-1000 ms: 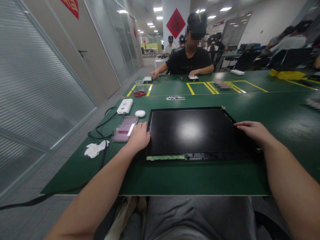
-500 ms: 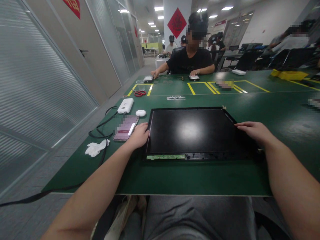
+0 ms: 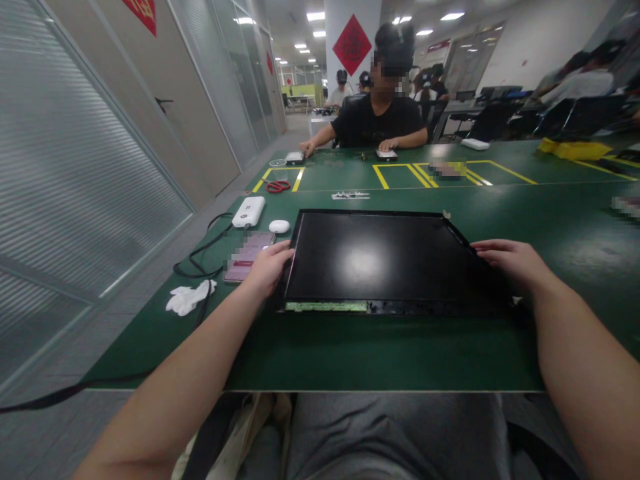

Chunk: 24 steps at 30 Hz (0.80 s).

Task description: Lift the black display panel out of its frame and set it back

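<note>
A black LCD screen panel [image 3: 400, 260] lies face up before me, with a green circuit strip [image 3: 327, 307] along its near edge. My left hand [image 3: 270, 265] is closed on the panel's left edge, thumb towards the top side. At the right edge, my right hand [image 3: 513, 260] grips the frame, its fingertips partly hidden. A shadow shows under the near edge, and the panel seems slightly raised off the green table [image 3: 390, 357]. Just left of my left hand is a phone [image 3: 245, 259], partly covered by that hand.
A white earbud case [image 3: 279, 227], a white power bank [image 3: 249, 212] with a black cable, and a crumpled tissue [image 3: 187, 299] lie at left. Red-handled scissors [image 3: 278, 187] and small metal pieces [image 3: 350, 195] are farther back. Across the table sits a person [image 3: 383, 120].
The panel has moved slightly left and up in view, its near left corner rising. Both hands keep hold of its sides, the left one shifting left with it.
</note>
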Each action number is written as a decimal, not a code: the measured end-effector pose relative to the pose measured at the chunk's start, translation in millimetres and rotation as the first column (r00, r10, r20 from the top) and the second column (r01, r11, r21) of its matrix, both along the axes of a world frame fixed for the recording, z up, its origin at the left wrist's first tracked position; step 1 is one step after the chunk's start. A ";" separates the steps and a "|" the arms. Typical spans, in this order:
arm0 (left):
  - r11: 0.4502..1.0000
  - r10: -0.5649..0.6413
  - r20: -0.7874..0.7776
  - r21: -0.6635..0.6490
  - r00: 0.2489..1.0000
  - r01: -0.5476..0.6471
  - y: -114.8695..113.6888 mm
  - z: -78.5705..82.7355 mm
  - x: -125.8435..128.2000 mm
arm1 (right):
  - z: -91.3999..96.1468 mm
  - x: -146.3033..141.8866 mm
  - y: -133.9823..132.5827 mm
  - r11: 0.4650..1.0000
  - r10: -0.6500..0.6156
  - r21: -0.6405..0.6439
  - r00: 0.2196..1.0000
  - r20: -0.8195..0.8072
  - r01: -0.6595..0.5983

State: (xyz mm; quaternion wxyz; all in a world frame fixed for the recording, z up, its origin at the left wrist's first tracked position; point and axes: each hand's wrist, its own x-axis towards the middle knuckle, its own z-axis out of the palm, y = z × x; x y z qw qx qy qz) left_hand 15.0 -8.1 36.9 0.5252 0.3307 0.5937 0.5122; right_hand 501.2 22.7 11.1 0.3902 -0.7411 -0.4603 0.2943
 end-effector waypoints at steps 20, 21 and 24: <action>1.000 0.006 0.166 -0.007 0.986 -0.005 0.4 -3.6 2.5 | 11.3 -14.9 -2.6 0.998 -0.033 -0.057 0.990 0.139 0.041; 1.000 0.008 0.169 -0.004 0.986 -0.007 1.1 -4.5 2.4 | 12.1 -15.7 -3.1 0.997 -0.034 -0.060 0.989 0.141 0.043; 1.000 -0.017 0.146 0.016 0.989 0.014 2.4 -7.5 1.8 | 13.1 -16.9 -3.8 0.998 -0.031 -0.057 0.988 0.151 0.040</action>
